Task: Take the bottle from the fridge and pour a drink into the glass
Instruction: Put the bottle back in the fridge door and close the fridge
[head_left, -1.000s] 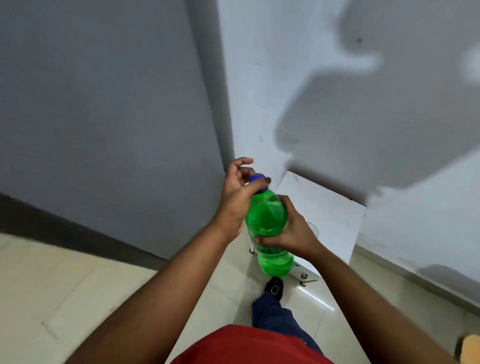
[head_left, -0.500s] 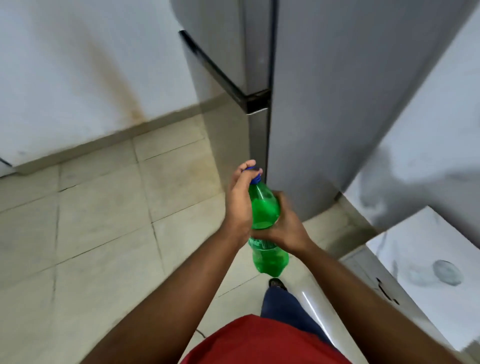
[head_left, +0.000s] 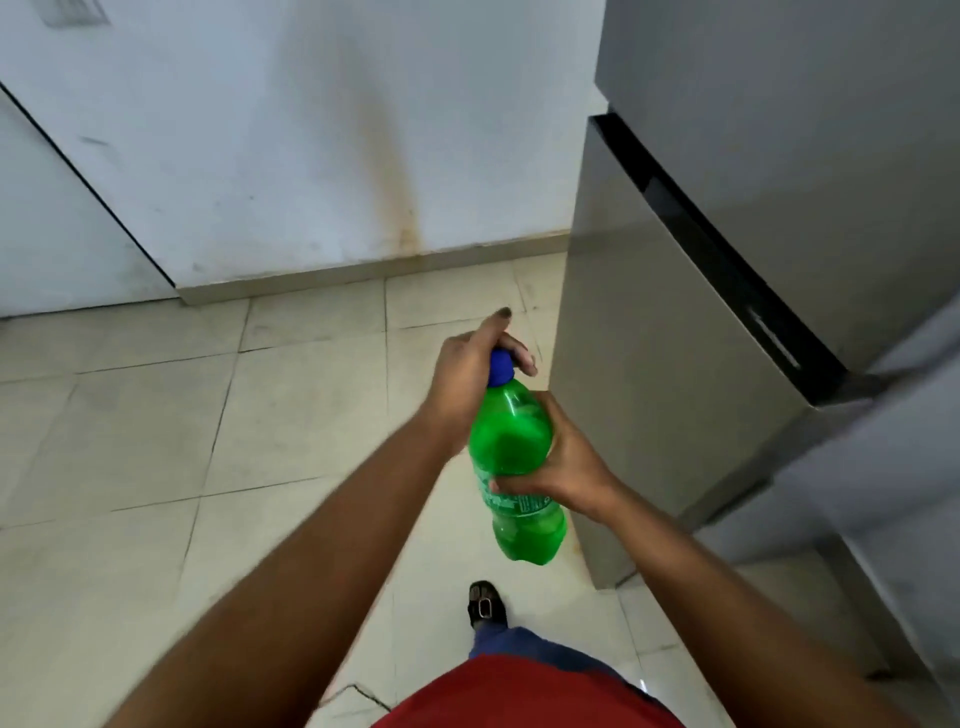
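A green plastic bottle (head_left: 511, 457) with a blue cap (head_left: 501, 368) is held upright in front of me, above the floor. My right hand (head_left: 561, 462) wraps around the bottle's middle from the right. My left hand (head_left: 467, 379) is closed over the blue cap from the left, fingers curled around it. The grey fridge (head_left: 701, 312) stands at the right with its doors closed. No glass is in view.
Beige floor tiles (head_left: 208, 441) spread to the left and ahead. A white wall (head_left: 311, 130) with a brown stain runs along the back. My shoe (head_left: 485, 605) and a blue trouser leg show below the bottle.
The view has swung left, away from the white table with the glass, towards the fridge and back wall. Both hands keep their hold on the bottle and cap.
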